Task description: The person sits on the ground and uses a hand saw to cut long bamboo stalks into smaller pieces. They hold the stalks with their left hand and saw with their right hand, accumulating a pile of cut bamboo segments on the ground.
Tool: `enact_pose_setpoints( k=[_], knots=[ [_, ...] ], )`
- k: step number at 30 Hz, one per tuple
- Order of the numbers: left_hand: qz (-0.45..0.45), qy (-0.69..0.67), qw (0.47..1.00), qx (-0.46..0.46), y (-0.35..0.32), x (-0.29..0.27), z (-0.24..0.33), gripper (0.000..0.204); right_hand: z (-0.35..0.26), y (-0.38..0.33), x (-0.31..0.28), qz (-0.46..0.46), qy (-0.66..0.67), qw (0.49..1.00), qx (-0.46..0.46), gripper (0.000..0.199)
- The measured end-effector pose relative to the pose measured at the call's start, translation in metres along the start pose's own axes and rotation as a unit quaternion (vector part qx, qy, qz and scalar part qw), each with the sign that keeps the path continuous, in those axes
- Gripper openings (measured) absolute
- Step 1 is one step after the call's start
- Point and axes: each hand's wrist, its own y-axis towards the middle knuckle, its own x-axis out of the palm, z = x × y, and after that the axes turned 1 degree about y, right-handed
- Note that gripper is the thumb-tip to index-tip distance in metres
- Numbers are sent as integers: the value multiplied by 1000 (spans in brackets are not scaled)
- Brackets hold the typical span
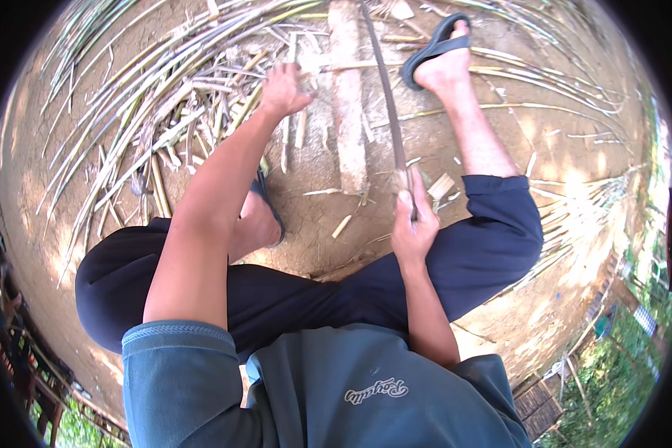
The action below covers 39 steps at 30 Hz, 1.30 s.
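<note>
My right hand (414, 228) is closed around the handle of a machete, in front of my right thigh. Its long, narrow dark blade (384, 86) points away from me, just right of a pale wooden beam (349, 104) lying on the ground. My left hand (282, 91) reaches out left of the beam, over a litter of cut stalk pieces. Its thumb stands apart from the fingers, and nothing shows in its grasp. Close to its fingertips, a thin stalk (351, 66) lies across the beam; whether they touch is unclear.
Long green and yellowish stalks (119, 112) fan out at the left, beside short cut pieces (187, 123). More stalks (575, 224) lie at the right. My sandalled right foot (440, 63) is right of the blade; my left foot (257, 220) is nearer. Dry earth (299, 254) lies between.
</note>
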Motion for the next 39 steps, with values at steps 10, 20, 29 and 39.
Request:
enact_pose_setpoints(
  k=[10, 20, 29, 39],
  knots=[
    [-70, -274, 959, 18, 26, -12, 101, 30, -58, -91, -92, 219, 128, 966, -50, 51],
    [271, -121, 954, 31, 60, -55, 42, 26, -45, -84, -58, 130, 96, 987, 7, 48],
    [-86, 162, 966, -183, -56, -107, -327, 55, -28, -47, -22, 105, 199, 970, 93, 47],
    [273, 99, 952, 102, 9, -141, -182, 23, -27, -52, -19, 94, 144, 983, 60, 42]
  ],
)
